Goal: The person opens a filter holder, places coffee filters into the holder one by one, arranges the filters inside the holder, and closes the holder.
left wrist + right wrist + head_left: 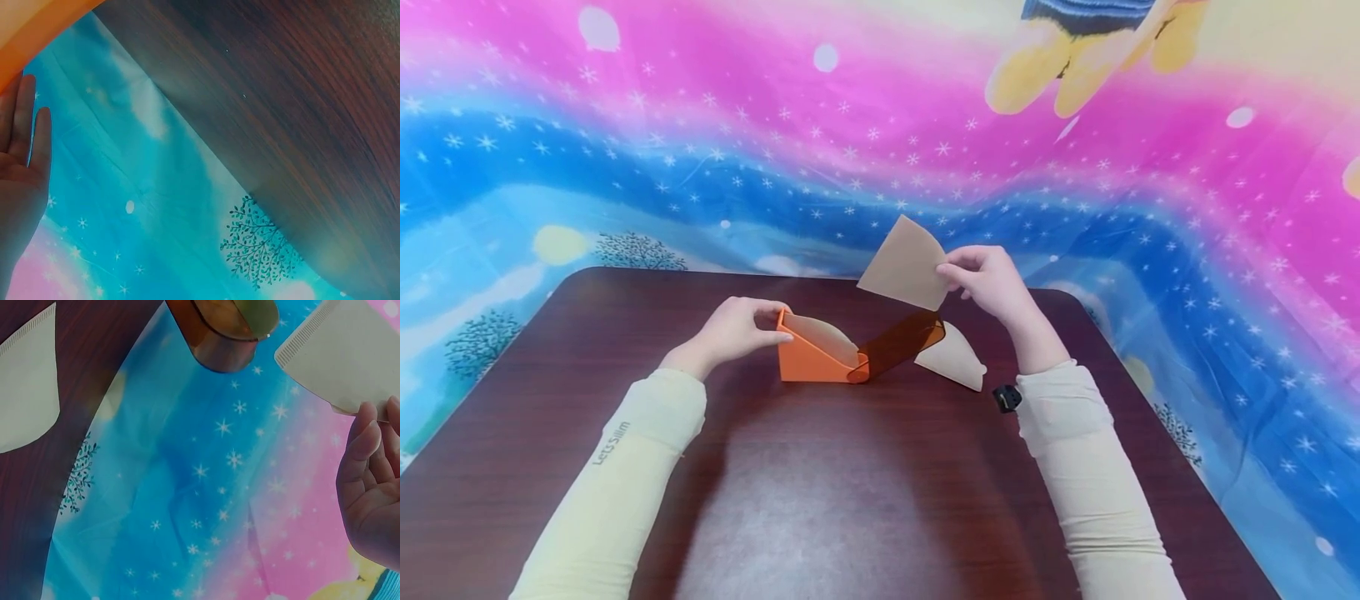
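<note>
In the head view an orange coffee filter holder stands on the table with its brown see-through lid swung out to the right. Brown paper filters sit inside it. My left hand grips the holder's tall left end, thumb in front and fingers behind. In the left wrist view the fingers lie against the orange wall. My right hand pinches a paper coffee filter by its right edge, above the lid. Its crimped seam shows in the right wrist view.
Another coffee filter lies on the dark wood table, right of the lid. A small black object is at the right sleeve's cuff. A colourful snowflake-printed cloth hangs behind and around the table.
</note>
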